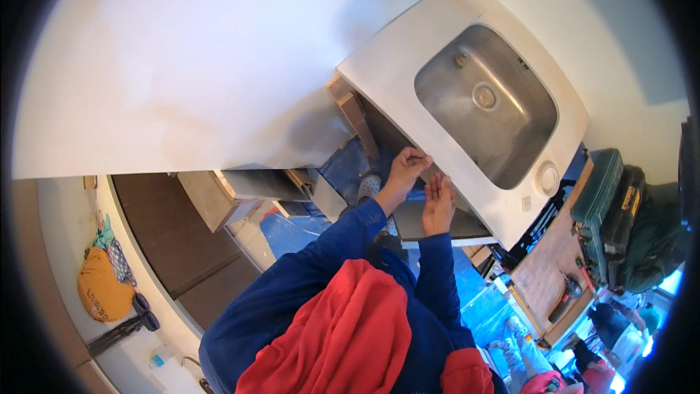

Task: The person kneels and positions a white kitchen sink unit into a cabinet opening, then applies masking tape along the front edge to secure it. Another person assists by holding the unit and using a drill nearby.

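A pale countertop (386, 58) with a steel sink (481, 124) set into it stands ahead to the right. At its front edge my left hand (403, 175) is closed, thumb and fingertips pinched together; what they hold, if anything, is too small to make out. Beside it, my right hand (438, 206) is open, palm up and fingers loosely stretched, with the tips close under the same edge. Below the hands is a grey panel (467, 228) of the cabinet, and a wooden end piece (354, 113) shows at the counter's left corner. The cabinet's inside is mostly hidden.
Pulled-out cabinet parts (211, 197) stand on the left. Blue sheeting (288, 233) covers floor around my feet. On the right, a wooden board (543, 277) bears a cordless drill (566, 295), near a green tool case (598, 182). An orange cap (107, 284) hangs far left.
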Available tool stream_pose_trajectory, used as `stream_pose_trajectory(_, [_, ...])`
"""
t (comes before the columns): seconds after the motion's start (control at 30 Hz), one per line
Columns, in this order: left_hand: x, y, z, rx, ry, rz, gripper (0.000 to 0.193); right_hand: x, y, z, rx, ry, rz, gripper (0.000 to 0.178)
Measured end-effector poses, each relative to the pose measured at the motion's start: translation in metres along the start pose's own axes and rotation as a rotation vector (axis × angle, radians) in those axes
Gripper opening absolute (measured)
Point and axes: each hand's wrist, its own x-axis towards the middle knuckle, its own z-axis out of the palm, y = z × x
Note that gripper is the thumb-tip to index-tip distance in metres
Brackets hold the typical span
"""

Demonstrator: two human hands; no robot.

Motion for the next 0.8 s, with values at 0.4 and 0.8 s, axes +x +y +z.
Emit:
stream_pose_trajectory(0.4, [0.053,0.024,-0.112,0.277,0.559,0.161,0.044,-0.006,-0.002,0.012,0.066,-0.014,-0.065,0.031])
stream_pose_trajectory(0.8, [0.138,0.061,-0.193,0.976,0.422,0.387,0.065,-0.006,-0.001,0.008,0.091,-0.005,-0.070,0.026])
